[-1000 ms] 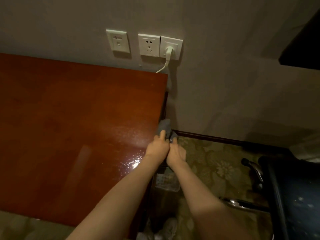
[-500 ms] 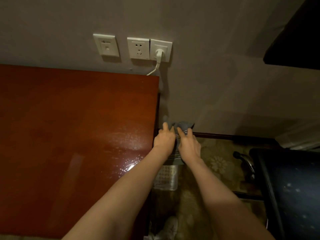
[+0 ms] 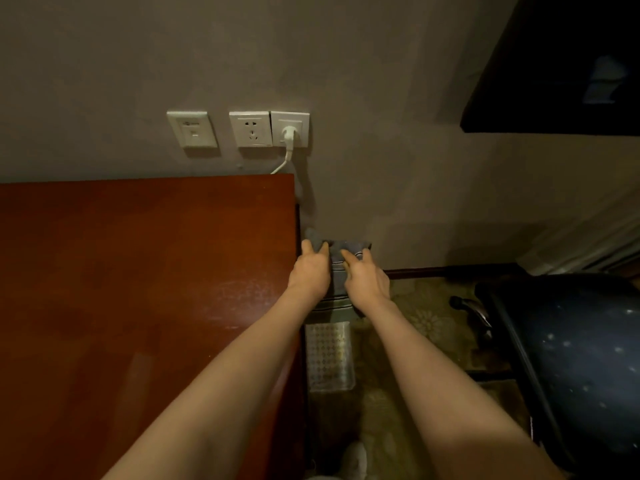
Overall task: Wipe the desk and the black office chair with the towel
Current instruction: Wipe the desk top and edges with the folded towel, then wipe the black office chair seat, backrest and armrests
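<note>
Towel: we are holding a grey towel stretched between both hands, just past the right-hand edge of the desk. It is hanging down from our fingers, with striped cloth showing below the wrists.

Left hand: our left hand is gripping the towel's left top corner, fingers curled over the cloth, right beside the desk edge.

Right hand: our right hand is pinching the right top corner, fingers closed on the fabric, close beside the left hand.

Towel axis: the held top edge is running left to right between the two hands, roughly parallel to the wall ahead of us.

Desk: the reddish-brown desk is lying to the left of both hands, its glossy top catching a patch of light. We are judging the left hand to be the nearer one to it.

Chair: the black office chair is sitting to the right of the right hand and nearer to us, well apart from the towel. We are judging the right hand to be the nearer one to it.

Next move: we are guessing the spread towel is heading for the chair, which would mean swinging it right and back towards us.

Background: wall sockets are showing above and ahead of the hands, one with a white plug in it.
</note>
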A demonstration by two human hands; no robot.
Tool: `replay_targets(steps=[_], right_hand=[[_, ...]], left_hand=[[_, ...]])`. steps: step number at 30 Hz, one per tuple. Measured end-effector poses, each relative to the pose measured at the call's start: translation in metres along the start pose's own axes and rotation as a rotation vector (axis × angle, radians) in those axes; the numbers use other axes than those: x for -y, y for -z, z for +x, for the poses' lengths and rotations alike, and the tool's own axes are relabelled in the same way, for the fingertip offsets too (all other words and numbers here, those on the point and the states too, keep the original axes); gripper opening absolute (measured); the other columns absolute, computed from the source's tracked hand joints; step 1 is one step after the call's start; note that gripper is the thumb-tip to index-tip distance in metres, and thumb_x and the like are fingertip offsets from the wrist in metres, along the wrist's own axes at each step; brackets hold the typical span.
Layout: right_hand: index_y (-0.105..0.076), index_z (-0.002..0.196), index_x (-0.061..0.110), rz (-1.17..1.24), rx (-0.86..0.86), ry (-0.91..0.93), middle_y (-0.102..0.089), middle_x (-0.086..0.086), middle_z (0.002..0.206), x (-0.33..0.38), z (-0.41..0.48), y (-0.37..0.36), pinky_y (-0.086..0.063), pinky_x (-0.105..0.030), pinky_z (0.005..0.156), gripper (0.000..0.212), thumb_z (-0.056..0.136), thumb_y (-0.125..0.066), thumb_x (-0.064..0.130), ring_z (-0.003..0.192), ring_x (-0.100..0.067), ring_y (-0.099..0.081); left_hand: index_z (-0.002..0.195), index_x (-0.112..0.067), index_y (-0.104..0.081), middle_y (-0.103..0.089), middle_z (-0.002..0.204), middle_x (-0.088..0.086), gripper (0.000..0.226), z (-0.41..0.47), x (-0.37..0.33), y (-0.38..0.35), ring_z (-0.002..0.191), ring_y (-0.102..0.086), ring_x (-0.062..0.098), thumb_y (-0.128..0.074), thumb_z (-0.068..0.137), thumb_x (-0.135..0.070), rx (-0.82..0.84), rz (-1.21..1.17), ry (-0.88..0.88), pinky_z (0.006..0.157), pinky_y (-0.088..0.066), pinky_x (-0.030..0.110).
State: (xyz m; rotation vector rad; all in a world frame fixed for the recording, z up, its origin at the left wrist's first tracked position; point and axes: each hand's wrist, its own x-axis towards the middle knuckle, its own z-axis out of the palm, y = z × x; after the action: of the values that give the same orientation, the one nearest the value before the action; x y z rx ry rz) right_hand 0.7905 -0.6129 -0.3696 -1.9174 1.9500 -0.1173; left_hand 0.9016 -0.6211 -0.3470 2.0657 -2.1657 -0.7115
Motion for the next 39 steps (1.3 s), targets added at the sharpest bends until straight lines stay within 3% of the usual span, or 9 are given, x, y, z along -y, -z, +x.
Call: replay_targets(steps=[5,18,28,33,39], right_hand=[[-0.048,0.136,0.028,0.188,-0.016,-0.092,-0.045,-0.013,0.134,-0.009,-0.012,0.006,-0.042,-0.038,0.090,0.037,0.101,-0.037,0.030,0.117,-0.035,-0.050],[-0.051,0.135,0.025,0.273,-0.021,-0.161,-0.046,-0.011,0.136,-0.071,-0.073,0.024,-0.042,-0.038,0.096,0.036,0.101,-0.039,0.029,0.121,-0.032,-0.048],[-0.048,0.137,0.026,0.332,-0.087,-0.294,-0.042,-0.007,0.143,-0.204,-0.169,0.049,-0.038,-0.035,0.097,0.037,0.101,-0.039,0.031,0.126,-0.028,-0.044],[-0.049,0.136,0.028,0.321,-0.121,-0.363,-0.044,-0.006,0.140,-0.272,-0.222,0.065,-0.042,-0.037,0.096,0.037,0.101,-0.039,0.031,0.123,-0.027,-0.047],[-0.044,0.139,0.026,0.248,-0.258,-0.436,-0.042,-0.010,0.138,-0.329,-0.275,0.099,-0.041,-0.034,0.091,0.039,0.102,-0.036,0.030,0.118,-0.028,-0.049]], left_hand=[[0.145,-0.008,-0.032,-0.036,0.139,0.025,0.045,-0.003,-0.002,0.004,0.128,-0.035,0.034,-0.035,0.101,-0.017,-0.022,-0.290,0.062,0.101,-0.033,0.032],[0.145,-0.007,-0.032,-0.044,0.133,0.027,0.047,-0.039,-0.059,-0.031,0.131,-0.033,0.033,-0.039,0.100,-0.018,-0.012,-0.282,-0.035,0.100,-0.034,0.031],[0.146,-0.010,-0.030,-0.042,0.140,0.022,0.047,-0.104,-0.189,-0.103,0.131,-0.034,0.033,-0.036,0.101,-0.020,0.059,-0.257,-0.149,0.098,-0.034,0.031],[0.146,-0.008,-0.030,-0.049,0.132,0.023,0.046,-0.140,-0.256,-0.143,0.132,-0.033,0.029,-0.036,0.101,-0.018,0.116,-0.289,-0.224,0.098,-0.035,0.030],[0.145,-0.008,-0.033,-0.048,0.131,0.024,0.045,-0.171,-0.334,-0.162,0.129,-0.037,0.030,-0.036,0.100,-0.015,0.135,-0.356,-0.313,0.099,-0.034,0.029]])
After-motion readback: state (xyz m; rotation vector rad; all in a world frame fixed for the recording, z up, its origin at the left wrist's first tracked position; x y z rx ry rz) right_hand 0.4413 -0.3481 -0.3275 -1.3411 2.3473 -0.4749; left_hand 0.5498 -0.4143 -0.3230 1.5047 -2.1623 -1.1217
